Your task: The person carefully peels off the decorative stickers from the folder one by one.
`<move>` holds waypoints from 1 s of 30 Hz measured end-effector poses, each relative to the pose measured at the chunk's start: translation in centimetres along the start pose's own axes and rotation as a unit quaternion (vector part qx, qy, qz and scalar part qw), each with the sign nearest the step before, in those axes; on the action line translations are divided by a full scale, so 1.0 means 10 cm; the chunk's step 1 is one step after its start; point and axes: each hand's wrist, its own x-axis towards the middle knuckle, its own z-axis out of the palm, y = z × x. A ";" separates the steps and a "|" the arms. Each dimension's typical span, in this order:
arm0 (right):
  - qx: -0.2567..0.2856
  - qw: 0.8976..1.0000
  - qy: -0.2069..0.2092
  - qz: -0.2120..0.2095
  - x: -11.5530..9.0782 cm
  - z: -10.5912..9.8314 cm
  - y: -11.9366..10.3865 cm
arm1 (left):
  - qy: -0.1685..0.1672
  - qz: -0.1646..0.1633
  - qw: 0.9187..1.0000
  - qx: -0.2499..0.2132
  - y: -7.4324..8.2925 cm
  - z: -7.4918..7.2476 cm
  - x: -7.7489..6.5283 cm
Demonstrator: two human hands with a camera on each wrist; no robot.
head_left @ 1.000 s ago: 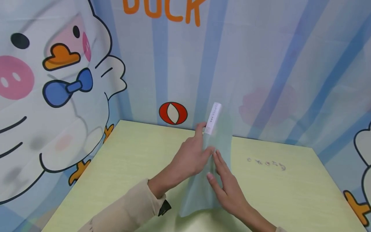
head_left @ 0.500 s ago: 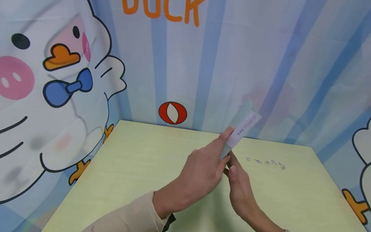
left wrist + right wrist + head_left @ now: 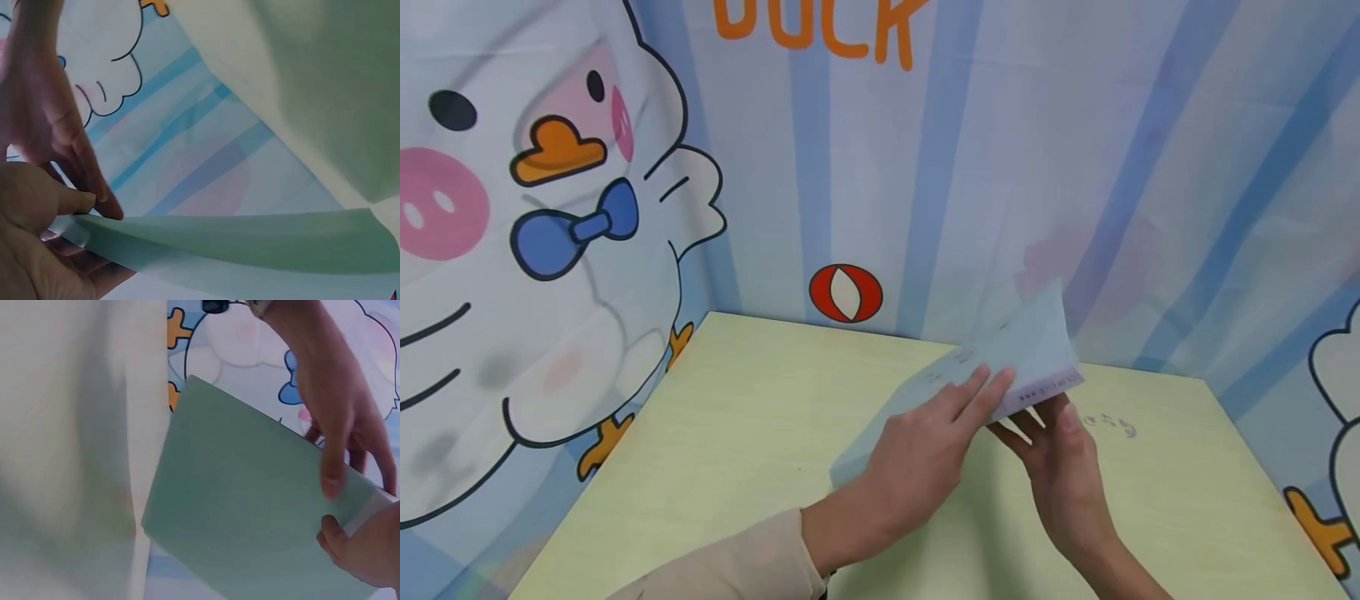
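Note:
A thin pale blue-green file folder [image 3: 1037, 333] is held tilted above the table, its lettered white-lilac spine strip [image 3: 1045, 388] turned toward me. My left hand [image 3: 925, 450] grips it near the spine, fingers over the upper cover; the right wrist view has this hand's thumb on the green underside [image 3: 244, 481]. From below, at the spine's right part, my right hand [image 3: 1063, 467] holds the folder, its thumb [image 3: 332, 528] against that same green face. The cover stretches away beyond the left hand in the left wrist view. Some right fingertips are hidden behind the folder.
A pale yellow-green table [image 3: 737, 400] lies beneath the hands. Small purple marks [image 3: 1112, 423] are on its right part. Behind it rises a blue-striped cloth backdrop [image 3: 865, 167] with printed ducks, continuing along both sides.
The folder has swung from upright, spine pointing away, to lying slanted with its cover up and leaning left. Both hands have moved right, and the right hand has shifted beneath the spine.

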 end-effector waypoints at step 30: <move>-0.284 0.881 -0.039 0.377 -0.12 -0.95 0.67 | -0.343 0.109 0.918 0.166 -0.01 0.44 -0.75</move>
